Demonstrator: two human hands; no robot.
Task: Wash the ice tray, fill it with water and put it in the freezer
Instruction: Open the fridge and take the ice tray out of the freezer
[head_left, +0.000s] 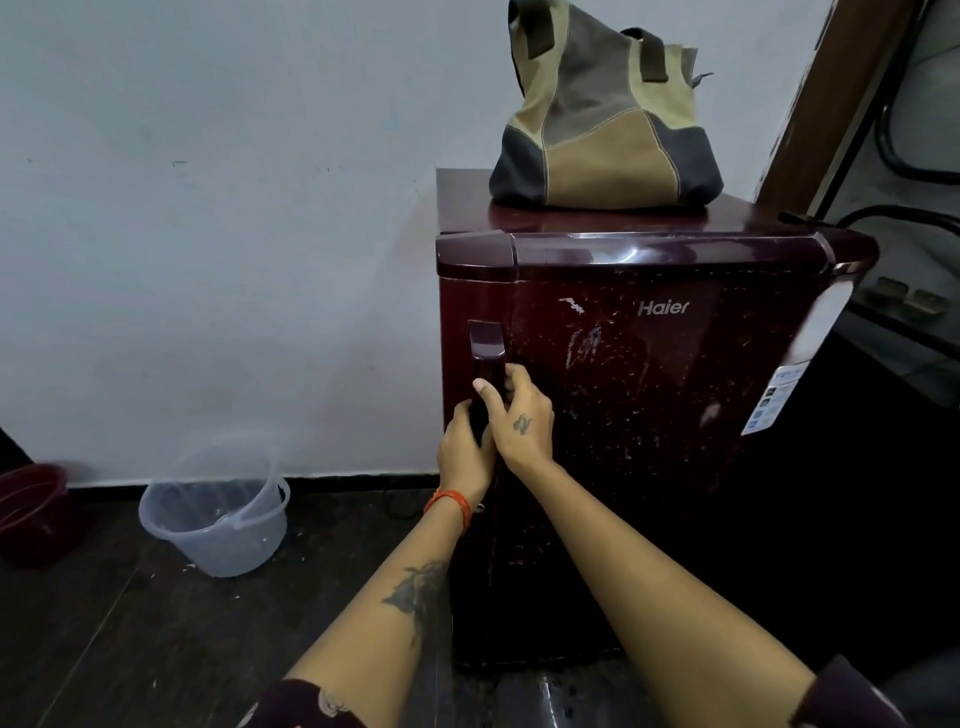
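Gripping the dark vertical door handle (485, 384) of the maroon fridge (639, 415), both hands meet on its left edge. The left hand (465, 452) wraps it lower and nearer, fingers curled round from the left; the right hand (519, 415) clasps it just above, fingers hooked behind and thumb laid along the front. The handle's long axis runs up and down, so I judge the coming pull is toward the person. The ice tray is not in view; whether it sits inside I cannot tell. One translucent bucket (218, 519) stands on the floor to the left, with one red tub (31, 509) at the far left edge. Farther off, one patchwork bag (602, 130) rests on the fridge top.
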